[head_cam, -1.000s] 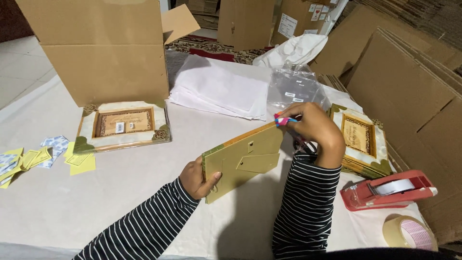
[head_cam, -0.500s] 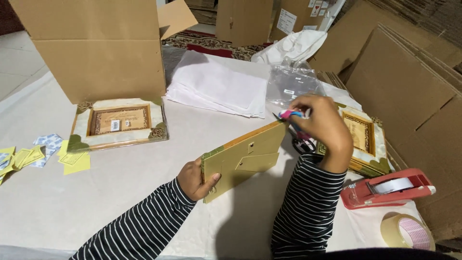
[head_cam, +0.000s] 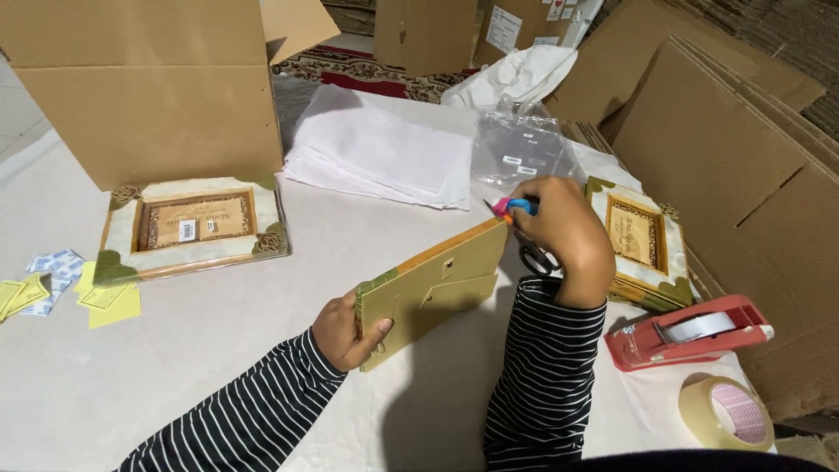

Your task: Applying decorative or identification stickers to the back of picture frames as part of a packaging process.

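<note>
The left hand [head_cam: 345, 328] grips the lower corner of a picture frame [head_cam: 433, 288], fingers closed around its edge, holding it tilted off the table with its plain yellow-green back toward the camera. The right hand [head_cam: 559, 236] is closed around a small pink-and-blue cutter [head_cam: 511, 207], whose tip sits at the frame's upper corner. The frame looks stiff and light, but any glazed front and the ornate corners would be fragile; the flat edges give the safest hold. Scissors [head_cam: 537, 258] lie just beyond the right fingers.

To the right of those fingers sit a stack of similar frames [head_cam: 642, 245], a red tape dispenser [head_cam: 686, 332] and a tape roll [head_cam: 725, 411]. Left of the left fingers lie yellow slips [head_cam: 109, 301] and another frame [head_cam: 197, 223], face up. The table [head_cam: 218, 350] has a pale cover. Farther off are white sheets [head_cam: 376, 149], clear bags [head_cam: 524, 149], an open cardboard box [head_cam: 149, 87] and flattened cardboard [head_cam: 725, 149].
</note>
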